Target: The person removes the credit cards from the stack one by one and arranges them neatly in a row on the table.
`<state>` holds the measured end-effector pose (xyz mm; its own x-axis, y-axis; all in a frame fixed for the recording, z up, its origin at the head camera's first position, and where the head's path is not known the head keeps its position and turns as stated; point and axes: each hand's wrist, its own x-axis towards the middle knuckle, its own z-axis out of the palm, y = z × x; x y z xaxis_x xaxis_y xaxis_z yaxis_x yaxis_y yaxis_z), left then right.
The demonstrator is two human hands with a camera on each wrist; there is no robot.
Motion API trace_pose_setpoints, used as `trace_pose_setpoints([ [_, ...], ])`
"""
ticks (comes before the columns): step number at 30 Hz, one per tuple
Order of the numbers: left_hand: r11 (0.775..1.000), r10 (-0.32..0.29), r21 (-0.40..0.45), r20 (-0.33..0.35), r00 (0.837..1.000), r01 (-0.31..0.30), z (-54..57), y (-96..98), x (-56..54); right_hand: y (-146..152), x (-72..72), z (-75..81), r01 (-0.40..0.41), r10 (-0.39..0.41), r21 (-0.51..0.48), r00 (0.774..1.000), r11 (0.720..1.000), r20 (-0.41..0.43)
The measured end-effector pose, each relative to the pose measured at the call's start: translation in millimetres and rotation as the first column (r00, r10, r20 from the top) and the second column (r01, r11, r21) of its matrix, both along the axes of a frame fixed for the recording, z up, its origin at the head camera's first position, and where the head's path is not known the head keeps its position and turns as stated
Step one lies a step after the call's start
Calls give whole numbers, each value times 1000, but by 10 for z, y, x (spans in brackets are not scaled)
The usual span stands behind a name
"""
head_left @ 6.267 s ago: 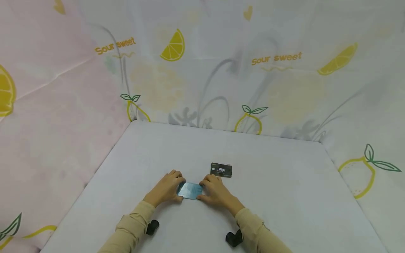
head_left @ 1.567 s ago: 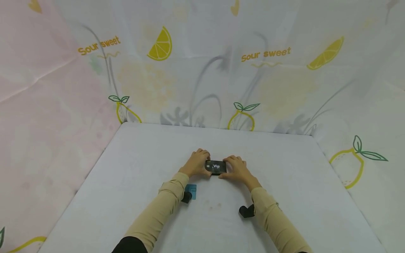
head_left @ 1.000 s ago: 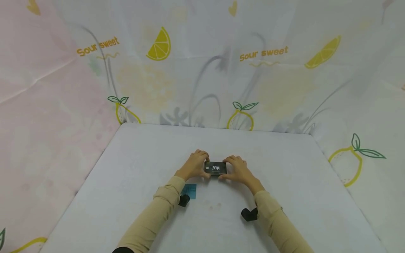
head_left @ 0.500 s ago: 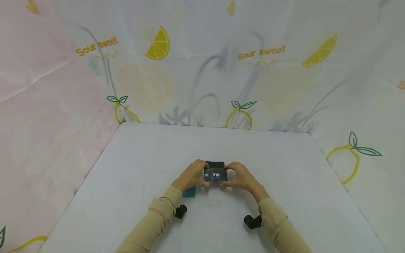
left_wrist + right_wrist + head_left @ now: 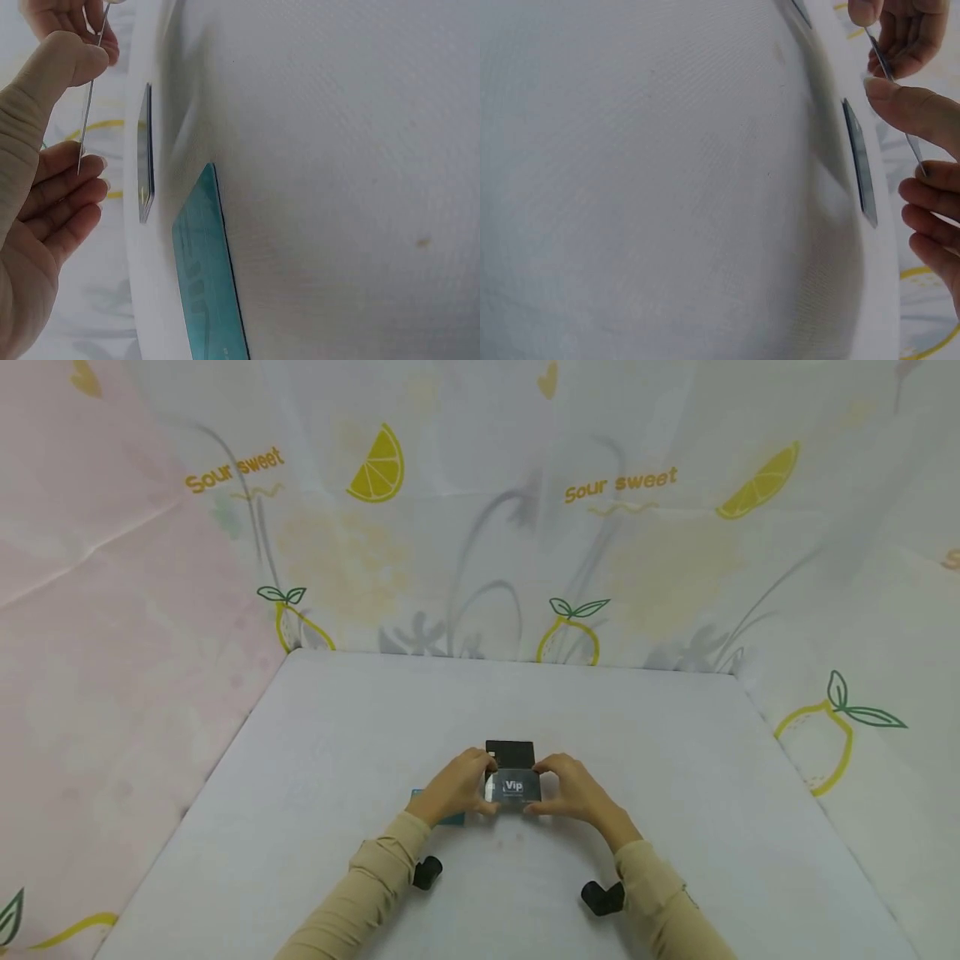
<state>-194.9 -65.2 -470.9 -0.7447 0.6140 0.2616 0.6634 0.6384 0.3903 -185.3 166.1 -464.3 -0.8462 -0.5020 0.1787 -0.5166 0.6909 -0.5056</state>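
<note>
A dark card printed "Vip" (image 5: 513, 787) is held by its two short ends. My left hand (image 5: 456, 785) pinches its left end between thumb and fingers, and my right hand (image 5: 576, 789) pinches the right end. Both wrist views show this card (image 5: 88, 112) nearly edge-on, raised off the table. Just beyond it a second dark card (image 5: 510, 752) lies flat on the table. A blue card (image 5: 206, 277) lies on the table beneath my left wrist, mostly hidden by that hand in the head view.
The white-covered table (image 5: 637, 727) reaches back to a lemon-printed cloth backdrop (image 5: 465, 543). Black devices (image 5: 428, 872) sit under both wrists. Small faint stains mark the cloth near the hands.
Earlier both hands held the blue card; it now lies at the left. Since then they have lifted the Vip card and drawn it toward me, uncovering the second dark card.
</note>
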Motion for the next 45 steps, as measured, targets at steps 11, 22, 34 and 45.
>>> trace_pose_setpoints([
  [11, 1000, 0, -14, 46, 999, 1, -119, 82, 29, 73, 80, -122, -6, 6, -7, 997, 1000, -75],
  [22, 999, -15, -35, -34, 999, 14, -159, 130, 64, 100, 123, -242, 26, -28, -27, 997, 999, -74],
  [34, 998, -5, -61, -12, 1000, 4, -205, 81, 22, 48, 99, -290, 29, -32, -39, 997, 999, -63],
  [45, 993, 9, -115, 58, 998, -2, -239, 44, -13, 19, 90, -304, 28, -28, -19, 1000, 999, -6],
])
